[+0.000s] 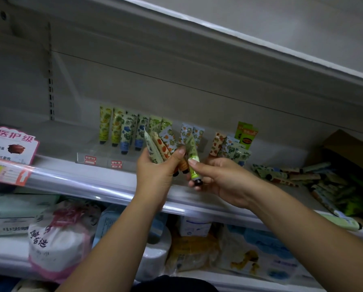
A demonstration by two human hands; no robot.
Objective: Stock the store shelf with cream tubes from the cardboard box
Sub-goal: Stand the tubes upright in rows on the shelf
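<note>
Green and cap-down, one cream tube (194,167) is pinched in the right hand (224,180); just left, the left hand (158,171) grips a fan of tubes (161,146). Both arms reach up over the shelf (81,177); cardboard box (344,144) far right.

Left hand (159,171) grips a fan of cream tubes (161,147); right hand (222,180) pinches a green tube (194,165).

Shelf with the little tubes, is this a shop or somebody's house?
Most likely a shop. Red price tags sit in front of cream tubes standing in rows, and a pink promotional sign sits at the left of the shelf.
</note>
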